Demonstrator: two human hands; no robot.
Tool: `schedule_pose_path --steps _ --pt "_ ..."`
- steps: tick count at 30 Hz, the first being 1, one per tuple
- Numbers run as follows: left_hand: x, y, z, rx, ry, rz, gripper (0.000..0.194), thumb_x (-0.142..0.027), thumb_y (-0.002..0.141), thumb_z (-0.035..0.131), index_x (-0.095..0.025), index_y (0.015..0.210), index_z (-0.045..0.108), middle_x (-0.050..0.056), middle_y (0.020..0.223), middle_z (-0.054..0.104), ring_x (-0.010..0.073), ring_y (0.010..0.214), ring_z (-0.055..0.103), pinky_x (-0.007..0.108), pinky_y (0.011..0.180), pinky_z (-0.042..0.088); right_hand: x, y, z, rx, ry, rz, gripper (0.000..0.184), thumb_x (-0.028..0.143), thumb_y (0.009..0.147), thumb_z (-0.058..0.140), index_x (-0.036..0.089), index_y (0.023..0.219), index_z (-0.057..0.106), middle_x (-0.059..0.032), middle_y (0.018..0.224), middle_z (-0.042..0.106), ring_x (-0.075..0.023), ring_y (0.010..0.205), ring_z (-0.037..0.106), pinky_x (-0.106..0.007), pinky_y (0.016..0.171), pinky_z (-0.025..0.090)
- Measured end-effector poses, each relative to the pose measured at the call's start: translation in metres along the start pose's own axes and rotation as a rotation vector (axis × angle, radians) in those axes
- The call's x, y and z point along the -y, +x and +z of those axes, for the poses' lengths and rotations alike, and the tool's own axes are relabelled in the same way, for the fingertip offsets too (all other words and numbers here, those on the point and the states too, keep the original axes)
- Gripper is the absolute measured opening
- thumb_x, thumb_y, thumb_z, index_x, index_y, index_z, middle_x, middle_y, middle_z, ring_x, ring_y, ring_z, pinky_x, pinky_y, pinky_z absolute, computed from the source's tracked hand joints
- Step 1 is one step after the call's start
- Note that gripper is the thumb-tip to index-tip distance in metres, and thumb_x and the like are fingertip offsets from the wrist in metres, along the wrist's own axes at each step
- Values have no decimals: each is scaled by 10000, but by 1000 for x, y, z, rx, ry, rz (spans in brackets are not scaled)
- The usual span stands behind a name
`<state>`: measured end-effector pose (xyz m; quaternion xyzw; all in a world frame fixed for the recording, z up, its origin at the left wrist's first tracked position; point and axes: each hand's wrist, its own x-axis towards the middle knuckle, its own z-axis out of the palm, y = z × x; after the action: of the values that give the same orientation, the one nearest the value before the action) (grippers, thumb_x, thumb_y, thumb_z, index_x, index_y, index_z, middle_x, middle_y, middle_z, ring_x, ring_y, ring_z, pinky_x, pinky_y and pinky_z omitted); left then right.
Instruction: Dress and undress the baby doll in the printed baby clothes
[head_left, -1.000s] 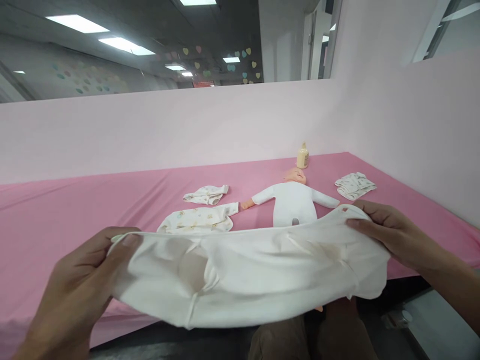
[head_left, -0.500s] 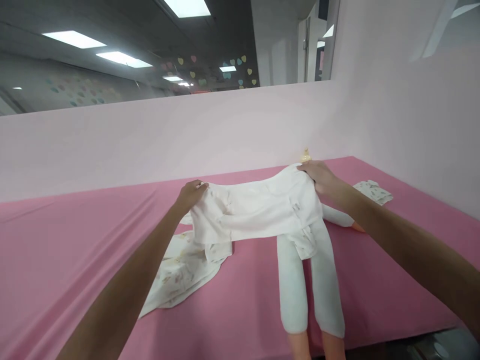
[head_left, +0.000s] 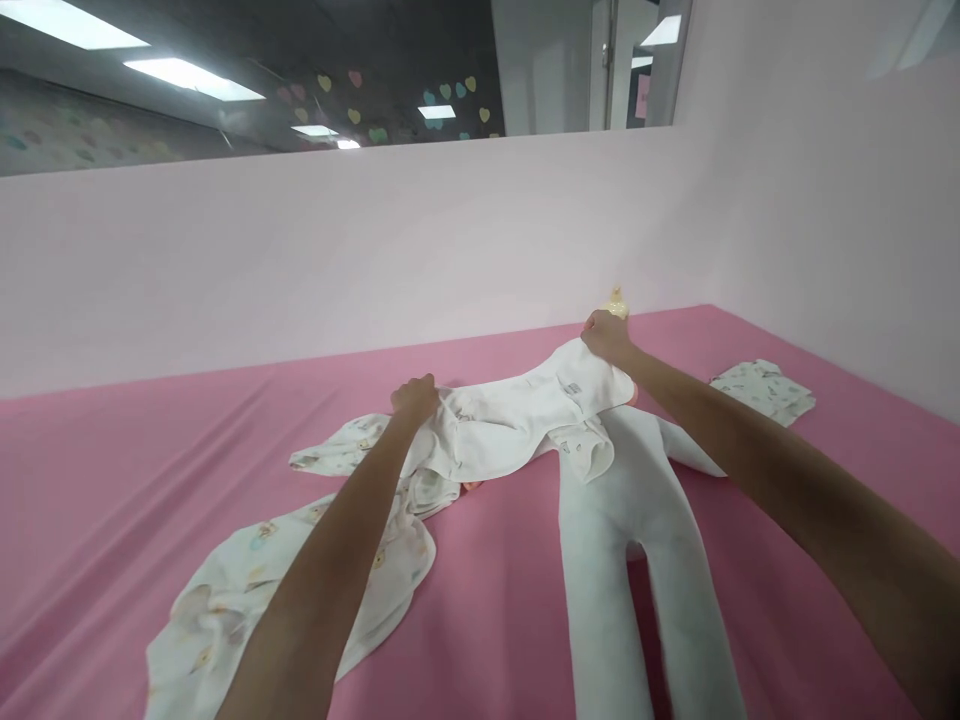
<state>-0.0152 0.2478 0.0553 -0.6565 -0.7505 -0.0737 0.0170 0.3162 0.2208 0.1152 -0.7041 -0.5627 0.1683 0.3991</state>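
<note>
A small white baby garment (head_left: 502,420) is stretched between my hands, its far edge pulled up. My left hand (head_left: 415,397) is closed on its left end, and my right hand (head_left: 606,338) grips its upper right corner. A small cuff with a faint print hangs from the right part. Below the right side lies a doll with a white cloth body (head_left: 630,510), legs toward me; the garment and my right arm hide its head. Under my left forearm spreads a white baby garment with a coloured print (head_left: 232,590), partly covered.
A pink sheet (head_left: 495,620) covers the surface. A folded printed cloth (head_left: 765,390) lies at the right. Behind my right hand, a small pale yellow object (head_left: 617,300) is partly hidden. A pale wall (head_left: 337,260) stands at the back, with a dark window or mirror above.
My hands have drawn slightly closer together, the left moving right. The white garment sits lower over the doll's upper body, uncovering more of its torso. The view has shifted, showing more of the printed garment.
</note>
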Motion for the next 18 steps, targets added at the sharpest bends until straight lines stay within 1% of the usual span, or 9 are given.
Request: schedule_pose_path --steps 2,5,7,8,9,11,13,16,18 --pt "-12 -8 2 -11 12 35 394 -174 833 431 -130 1199 570 225 1175 611 363 1107 571 460 892 423 -5 -4 -1 19 -66 -22 183 13 659 548 181 700 489 -72 856 587 -228 868 544 -346 768 424" --pt "-37 -42 -8 -149 -22 148 405 -182 881 363 -162 1251 527 187 1284 550 315 1219 484 427 979 364 -17 -20 -12 -6 -123 -90 127 89 714 559 187 780 514 -87 993 586 -235 935 527 -360 810 410" --pt "-55 -83 -19 -310 -201 316 309 -223 902 340 -166 1046 607 148 1093 626 284 1070 547 378 884 397 -27 -40 -25 -67 -130 -158 51 154 769 529 194 800 520 -84 1026 578 -222 945 516 -343 805 403" --pt "-64 -108 -24 -303 -295 390 275 -258 908 348 -185 926 613 114 961 642 262 948 570 357 810 405 -33 -54 -33 -110 -119 -197 26 176 789 505 196 776 516 -77 985 582 -213 924 514 -328 781 400" --pt "-71 -133 -28 -239 -394 438 262 -287 905 369 -204 800 594 78 827 630 234 807 566 337 723 394 -39 -69 -42 -147 -95 -231 70 185 800 481 199 736 504 -66 929 583 -200 879 513 -312 743 397" --pt "-83 -182 -32 4 -606 467 336 -350 906 400 -222 621 523 28 627 553 186 606 495 313 593 334 -53 -102 -58 -184 -21 -198 143 212 807 460 206 665 467 -37 796 565 -175 756 487 -291 658 378" --pt "-91 -218 -29 224 -798 408 342 -460 885 471 -233 645 561 21 644 580 181 600 497 307 568 327 -68 -134 -71 -149 100 -77 158 270 801 490 212 653 487 -11 708 547 -160 665 466 -292 624 385" --pt "-100 -241 -18 454 -1066 207 298 -527 809 595 -234 807 647 41 843 669 211 755 579 306 649 400 -90 -168 -77 43 398 178 136 315 767 549 213 679 573 -22 748 616 -173 699 561 -327 702 480" --pt "-106 -240 -11 559 -1267 102 325 -528 775 647 -204 810 659 63 869 679 233 824 598 323 729 432 -103 -179 -75 166 527 243 151 340 765 560 217 692 609 -46 787 663 -195 736 619 -377 781 522"
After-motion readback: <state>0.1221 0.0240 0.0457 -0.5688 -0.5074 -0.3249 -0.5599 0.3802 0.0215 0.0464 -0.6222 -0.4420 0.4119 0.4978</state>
